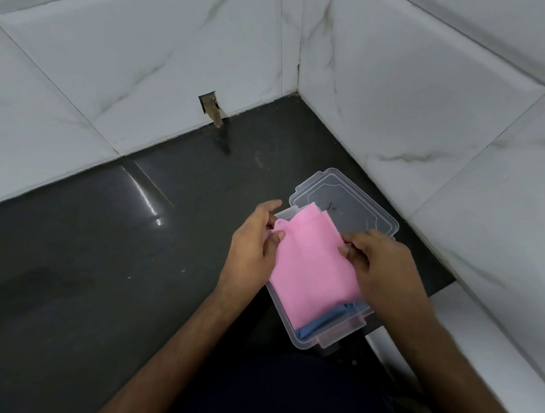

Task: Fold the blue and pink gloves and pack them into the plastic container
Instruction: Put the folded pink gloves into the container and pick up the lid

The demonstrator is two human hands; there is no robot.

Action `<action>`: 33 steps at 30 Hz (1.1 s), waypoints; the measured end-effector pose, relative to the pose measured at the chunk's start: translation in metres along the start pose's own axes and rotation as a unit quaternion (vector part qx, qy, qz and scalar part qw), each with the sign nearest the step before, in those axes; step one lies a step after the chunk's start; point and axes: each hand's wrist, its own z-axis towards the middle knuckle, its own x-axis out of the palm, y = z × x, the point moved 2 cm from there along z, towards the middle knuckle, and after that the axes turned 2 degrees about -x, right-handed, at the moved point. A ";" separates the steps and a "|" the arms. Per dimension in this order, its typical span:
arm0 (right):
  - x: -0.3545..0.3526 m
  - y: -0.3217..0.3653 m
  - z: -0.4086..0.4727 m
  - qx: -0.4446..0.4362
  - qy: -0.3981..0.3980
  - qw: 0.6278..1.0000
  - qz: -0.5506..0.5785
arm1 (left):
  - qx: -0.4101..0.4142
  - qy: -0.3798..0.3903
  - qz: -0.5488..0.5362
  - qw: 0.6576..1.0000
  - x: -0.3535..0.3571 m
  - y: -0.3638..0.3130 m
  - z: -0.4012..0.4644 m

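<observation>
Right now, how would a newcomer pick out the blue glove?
Find the clear plastic container on the dark counter near the tiled corner. The blue glove lies inside at its near end, mostly covered by the pink glove; only a blue strip shows.

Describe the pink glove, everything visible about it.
The pink glove looks like thin, smooth, matte material, folded into a flat, roughly rectangular piece. It lies in the clear plastic container, on the blue glove. The left hand pinches its left edge; the right hand grips its right edge.
</observation>
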 end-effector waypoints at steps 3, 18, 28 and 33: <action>-0.001 0.002 0.006 0.021 0.030 0.999 -0.022 | -0.007 -0.008 -0.026 1.000 -0.001 0.003 0.001; 0.024 0.018 -0.003 -0.005 0.015 0.998 -0.067 | 0.023 -0.043 0.024 0.999 0.006 0.008 -0.004; 0.042 -0.002 0.005 -0.072 0.093 0.989 -0.094 | 0.201 0.008 0.288 0.936 -0.011 -0.019 -0.018; 0.055 -0.004 0.008 -0.027 0.113 0.992 -0.051 | 0.109 0.184 0.381 0.900 -0.011 -0.021 -0.031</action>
